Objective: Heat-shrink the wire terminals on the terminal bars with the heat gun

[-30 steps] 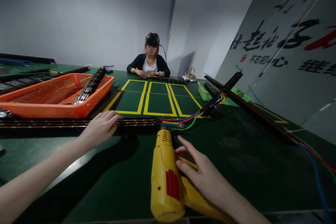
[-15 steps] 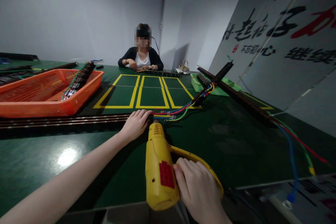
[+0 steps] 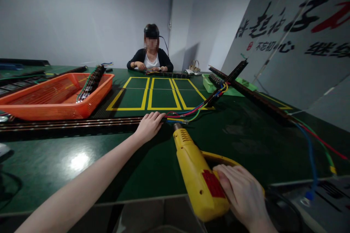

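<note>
My right hand (image 3: 243, 189) is closed around the handle of a yellow heat gun (image 3: 197, 174), which has a red label on its side. Its metal nozzle points away from me, just short of the coloured wires (image 3: 177, 119). These red, yellow, blue and green wires come out of the end of a long black strip (image 3: 82, 125) lying across the table on the left. Over that end my left hand (image 3: 150, 126) is closed, fingers bent across the strip. Ring terminals show at the tips of some wires. Part of the strip's end is hidden under my fingers.
An orange basket (image 3: 93, 111) holding a dark strip stands at the left. Toward the right, a green basket (image 3: 209, 85) sits under crossed black strips (image 3: 248, 91), with wires hanging over the table edge. Yellow tape rectangles (image 3: 164, 109) mark the table. A co-worker (image 3: 151, 58) sits opposite, hands on another strip.
The heat gun has swung: its rear end has moved right with my right hand, and its nozzle now slants to the upper left. My left hand stays on the strip's end.
</note>
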### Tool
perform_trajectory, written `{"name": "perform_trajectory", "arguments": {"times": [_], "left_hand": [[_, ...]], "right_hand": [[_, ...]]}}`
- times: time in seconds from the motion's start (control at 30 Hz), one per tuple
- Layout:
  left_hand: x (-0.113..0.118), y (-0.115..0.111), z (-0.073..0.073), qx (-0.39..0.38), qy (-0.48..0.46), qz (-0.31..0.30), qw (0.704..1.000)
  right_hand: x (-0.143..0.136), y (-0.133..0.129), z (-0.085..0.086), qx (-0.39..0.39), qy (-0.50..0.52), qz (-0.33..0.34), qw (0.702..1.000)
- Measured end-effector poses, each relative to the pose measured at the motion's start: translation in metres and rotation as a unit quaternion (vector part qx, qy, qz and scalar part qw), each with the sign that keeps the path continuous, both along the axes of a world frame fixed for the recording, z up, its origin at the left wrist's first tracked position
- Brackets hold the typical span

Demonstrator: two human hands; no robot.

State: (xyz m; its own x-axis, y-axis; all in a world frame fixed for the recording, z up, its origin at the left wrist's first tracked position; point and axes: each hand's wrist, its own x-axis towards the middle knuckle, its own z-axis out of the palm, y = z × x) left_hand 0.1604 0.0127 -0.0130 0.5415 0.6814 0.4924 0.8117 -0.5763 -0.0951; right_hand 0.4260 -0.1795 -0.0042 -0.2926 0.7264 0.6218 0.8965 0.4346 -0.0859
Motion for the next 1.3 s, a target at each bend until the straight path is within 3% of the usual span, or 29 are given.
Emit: {"name": "perform_trajectory", "arguments": {"times": [0.2,0.5,0.63,1.03,1.3], "left_hand": [[0.0,0.001,-0.001,-0.001,-0.003,-0.003,1.0],[0.001,-0.001,0.003,-0.02,-0.014,-0.001,1.0],[0.0,0.0,0.002,-0.021,-0.018,-0.002,1.0],[-0.006,0.005,0.001,-0.017,-0.009,-0.014,1.0],[-0.006,0.002,0.002,-0.027,-0.016,-0.018,0.999]], "right_hand": [[-0.002,0.0,-0.007,0.037,0.012,-0.003,0.999],[-0.05,0.005,-0.011,0.051,0.021,-0.046,0.997],[-0.058,0.007,-0.013,0.051,0.029,-0.058,0.997],[-0.049,0.005,-0.003,0.0,0.022,-0.05,0.999],[-0.017,0.005,0.003,-0.008,0.005,-0.075,0.997]]}}
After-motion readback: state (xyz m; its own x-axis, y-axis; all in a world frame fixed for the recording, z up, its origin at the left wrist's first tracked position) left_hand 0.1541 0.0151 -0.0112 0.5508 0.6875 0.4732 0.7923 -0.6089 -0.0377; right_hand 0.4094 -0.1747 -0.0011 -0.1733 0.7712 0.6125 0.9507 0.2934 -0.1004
